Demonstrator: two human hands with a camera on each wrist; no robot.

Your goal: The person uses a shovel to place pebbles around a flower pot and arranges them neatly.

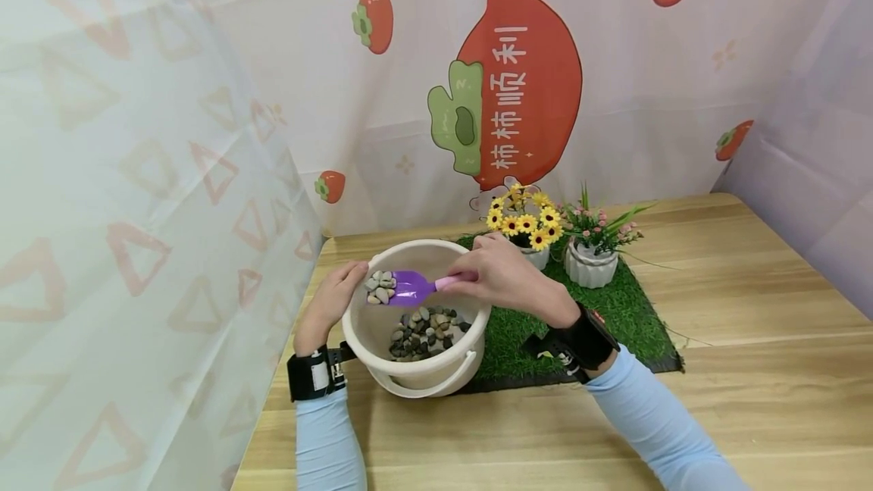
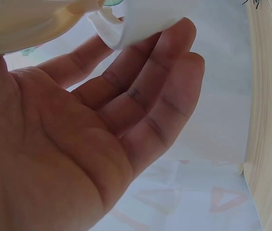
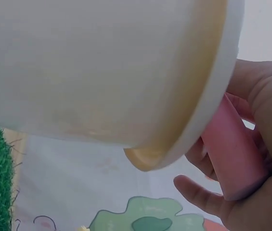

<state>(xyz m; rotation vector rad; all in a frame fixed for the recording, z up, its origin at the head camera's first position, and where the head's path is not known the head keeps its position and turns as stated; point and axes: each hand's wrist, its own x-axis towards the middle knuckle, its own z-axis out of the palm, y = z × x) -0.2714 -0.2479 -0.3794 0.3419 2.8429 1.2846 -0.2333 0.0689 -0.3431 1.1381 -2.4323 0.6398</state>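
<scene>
Backdrop: pale cloth hangs behind and beside you, printed with red persimmons and one big persimmon [image 1: 518, 89] bearing white characters.
Surface: a light wooden table [image 1: 750, 370], with a patch of green turf mat [image 1: 614, 317] laid on it just right of the bucket.
Bucket: the cream bucket [image 1: 416, 324] stands upright in front of you, its handle folded down at the near side, its right side at the edge of the turf.
Stones in bucket: mixed dark and pale pebbles [image 1: 426, 332] cover the bottom.
Your left hand [image 1: 332, 298]: fingers nearly straight and relaxed, laid against the bucket's left outer wall and rim; the left wrist view shows the open palm [image 2: 78, 144] beside the rim.
Your right hand [image 1: 501, 275]: fingers curled round the pink handle [image 3: 234, 154] of the scoop, just past the bucket's right rim.
Scoop: the purple scoop [image 1: 409, 288] is held roughly level over the bucket's mouth, blade pointing to your left.
Load: a small heap of pebbles [image 1: 380, 286] lies on the blade tip.
Behind the right hand: a pot of yellow flowers [image 1: 524, 222] and a ribbed white pot of pink flowers [image 1: 592, 252] stand on the turf.
</scene>
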